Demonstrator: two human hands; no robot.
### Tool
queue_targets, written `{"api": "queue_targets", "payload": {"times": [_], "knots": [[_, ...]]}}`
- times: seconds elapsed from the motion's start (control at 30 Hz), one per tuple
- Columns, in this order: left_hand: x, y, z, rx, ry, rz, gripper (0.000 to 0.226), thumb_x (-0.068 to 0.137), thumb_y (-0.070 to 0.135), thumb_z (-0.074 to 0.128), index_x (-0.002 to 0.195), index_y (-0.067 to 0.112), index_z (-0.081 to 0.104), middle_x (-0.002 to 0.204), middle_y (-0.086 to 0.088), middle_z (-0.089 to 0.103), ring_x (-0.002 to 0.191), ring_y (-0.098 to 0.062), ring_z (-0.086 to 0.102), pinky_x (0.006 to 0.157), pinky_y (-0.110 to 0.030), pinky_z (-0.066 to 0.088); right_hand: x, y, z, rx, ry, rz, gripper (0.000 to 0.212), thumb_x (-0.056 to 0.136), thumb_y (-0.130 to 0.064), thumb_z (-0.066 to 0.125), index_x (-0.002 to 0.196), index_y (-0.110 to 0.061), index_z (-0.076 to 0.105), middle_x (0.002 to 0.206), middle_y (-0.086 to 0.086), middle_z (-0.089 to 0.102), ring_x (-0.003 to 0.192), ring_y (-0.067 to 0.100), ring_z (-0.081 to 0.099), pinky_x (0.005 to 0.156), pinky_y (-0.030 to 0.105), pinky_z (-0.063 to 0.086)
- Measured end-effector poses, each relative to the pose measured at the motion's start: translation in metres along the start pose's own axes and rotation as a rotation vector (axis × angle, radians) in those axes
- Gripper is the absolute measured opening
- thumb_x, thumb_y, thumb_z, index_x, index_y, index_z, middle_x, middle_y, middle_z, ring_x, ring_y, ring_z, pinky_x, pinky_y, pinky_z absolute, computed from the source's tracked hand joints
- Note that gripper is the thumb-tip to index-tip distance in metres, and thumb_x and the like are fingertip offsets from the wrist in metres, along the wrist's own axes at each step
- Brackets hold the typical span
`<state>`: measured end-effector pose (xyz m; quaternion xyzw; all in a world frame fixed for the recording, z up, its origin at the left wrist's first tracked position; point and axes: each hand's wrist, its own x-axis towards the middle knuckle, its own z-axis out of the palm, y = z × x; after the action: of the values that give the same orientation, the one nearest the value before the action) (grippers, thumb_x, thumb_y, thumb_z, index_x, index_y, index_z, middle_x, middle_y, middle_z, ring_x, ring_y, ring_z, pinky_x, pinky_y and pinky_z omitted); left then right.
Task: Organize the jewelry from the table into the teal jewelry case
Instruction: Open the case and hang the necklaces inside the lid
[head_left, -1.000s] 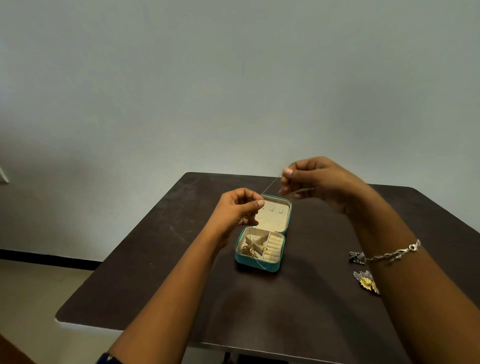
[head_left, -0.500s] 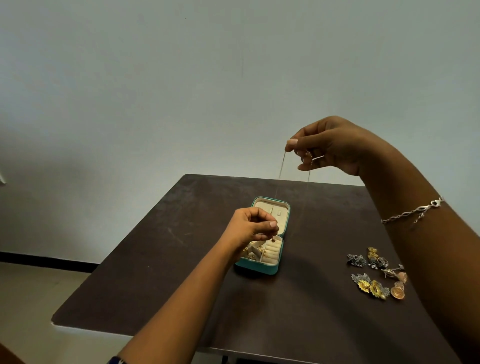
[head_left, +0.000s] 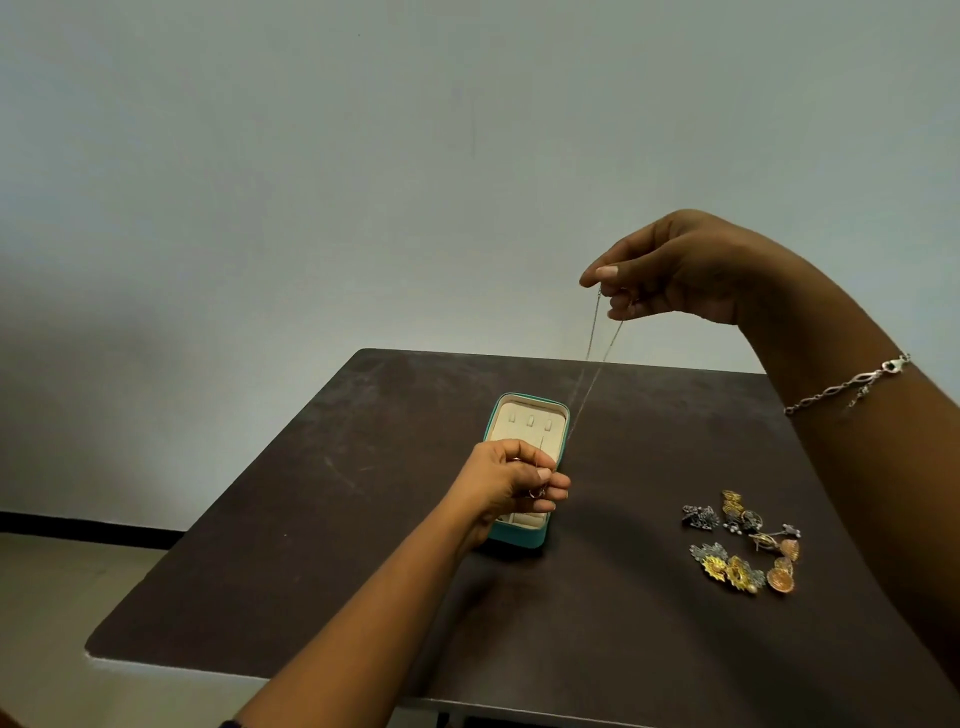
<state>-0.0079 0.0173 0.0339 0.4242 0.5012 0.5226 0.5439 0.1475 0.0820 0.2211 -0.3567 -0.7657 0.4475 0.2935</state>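
pale grey wall (head_left: 363, 156) fills the upper half of our view, and below it a dark brown table (head_left: 363, 519) reaches toward us. near the middle of the table sits the teal case (head_left: 519, 538), its lid open toward the far side and its cream lining showing three small tabs. our left hand (head_left: 511, 480) hovers over the near half of the case and hides most of the compartments. its fingers are curled, and thumb and fingertips pinch the lower end of a thin chain (head_left: 592, 338). something small and ring-like sits at that pinch, too tiny for us to make out. the chain runs up and to the right in two fine, taut strands to our right hand (head_left: 675, 270), which is raised well above the table against the wall. there thumb and forefinger nip the top of the chain, with the other fingers curled under. a silver bracelet (head_left: 852, 384) circles our right forearm. on the table right of the case, well apart from it, lies a loose cluster of earrings (head_left: 743, 540) in silver, gold and coppery tones, some touching. pale floor (head_left: 52, 597) shows at lower left beyond the table edge.
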Motion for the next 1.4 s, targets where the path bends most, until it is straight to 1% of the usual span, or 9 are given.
{"api": "queue_targets", "payload": {"times": [0.2,0.33,0.57,0.67,0.8,1.0,1.13,1.3,1.4], "knots": [[0.001,-0.003,0.003,0.008,0.003,-0.012,0.012,0.086,-0.009,0.052,0.087,-0.001,0.06,0.08,-0.015,0.068,0.065,-0.016,0.068,0.062,-0.025,0.058,-0.001,0.002,-0.013,0.12,-0.037,0.01,0.021,0.085,0.011,0.046,0.093,0.003,0.064,0.074,0.01,0.063,0.061,0.014,0.064,0.059,0.024,0.056],[0.0,-0.004,0.007,0.009,0.007,-0.022,0.01,0.085,-0.008,0.054,0.086,-0.001,0.06,0.079,-0.014,0.067,0.064,-0.016,0.068,0.061,-0.024,0.058,0.001,0.006,-0.022,0.109,-0.024,0.023,0.029,0.083,0.018,0.043,0.095,0.001,0.064,0.08,0.012,0.064,0.065,0.015,0.067,0.063,0.025,0.057],[-0.017,-0.023,0.03,-0.031,0.03,-0.022,0.009,0.086,-0.003,0.056,0.081,0.003,0.06,0.067,-0.008,0.065,0.056,-0.013,0.066,0.051,-0.02,0.054,0.006,0.027,-0.035,0.064,0.078,0.058,0.024,0.084,0.016,0.046,0.083,0.0,0.064,0.078,0.013,0.065,0.062,0.015,0.067,0.061,0.027,0.058],[-0.022,-0.033,0.04,-0.022,0.052,-0.005,0.007,0.085,-0.001,0.058,0.081,0.004,0.061,0.066,-0.007,0.065,0.054,-0.012,0.064,0.051,-0.019,0.054,0.009,0.043,-0.038,0.109,0.088,0.09,0.023,0.084,0.017,0.045,0.083,0.003,0.063,0.074,0.013,0.065,0.058,0.014,0.066,0.058,0.026,0.058],[-0.029,-0.047,0.05,-0.025,0.138,0.023,0.005,0.084,0.0,0.06,0.08,0.003,0.061,0.063,-0.008,0.065,0.051,-0.012,0.063,0.049,-0.019,0.052,0.012,0.065,-0.04,0.112,0.076,0.097,0.023,0.084,0.016,0.046,0.085,0.003,0.064,0.075,0.012,0.067,0.063,0.015,0.067,0.061,0.027,0.058],[-0.035,-0.061,0.062,-0.029,0.2,0.088,0.01,0.084,-0.005,0.058,0.08,0.003,0.056,0.063,-0.008,0.066,0.052,-0.013,0.063,0.049,-0.02,0.051,0.022,0.103,-0.038,-0.045,0.184,0.003,0.019,0.083,0.016,0.049,0.087,0.006,0.064,0.078,0.012,0.065,0.066,0.016,0.064,0.06,0.021,0.057],[-0.035,-0.067,0.066,-0.035,0.216,0.105,0.016,0.084,-0.008,0.057,0.079,0.005,0.05,0.059,-0.007,0.064,0.05,-0.015,0.061,0.047,-0.023,0.051,0.033,0.128,-0.032,-0.093,0.226,-0.039,0.016,0.082,0.017,0.05,0.088,0.008,0.063,0.075,0.011,0.063,0.062,0.013,0.063,0.062,0.023,0.055],[-0.033,-0.076,0.066,0.053,0.191,0.116,0.016,0.085,-0.006,0.055,0.077,0.007,0.056,0.06,-0.007,0.061,0.049,-0.014,0.055,0.046,-0.023,0.048,0.046,0.152,-0.019,-0.203,0.259,-0.069,0.015,0.082,0.008,0.058,0.093,0.002,0.064,0.079,0.012,0.065,0.072,0.02,0.064,0.063,0.019,0.056],[-0.032,-0.081,0.065,0.104,0.192,0.112,0.015,0.085,-0.004,0.056,0.077,0.009,0.057,0.06,-0.005,0.062,0.045,-0.012,0.051,0.041,-0.022,0.043,0.053,0.164,-0.012,-0.254,0.293,-0.065,0.015,0.081,0.007,0.061,0.092,-0.001,0.066,0.083,0.015,0.066,0.075,0.023,0.066,0.068,0.025,0.056]]}}
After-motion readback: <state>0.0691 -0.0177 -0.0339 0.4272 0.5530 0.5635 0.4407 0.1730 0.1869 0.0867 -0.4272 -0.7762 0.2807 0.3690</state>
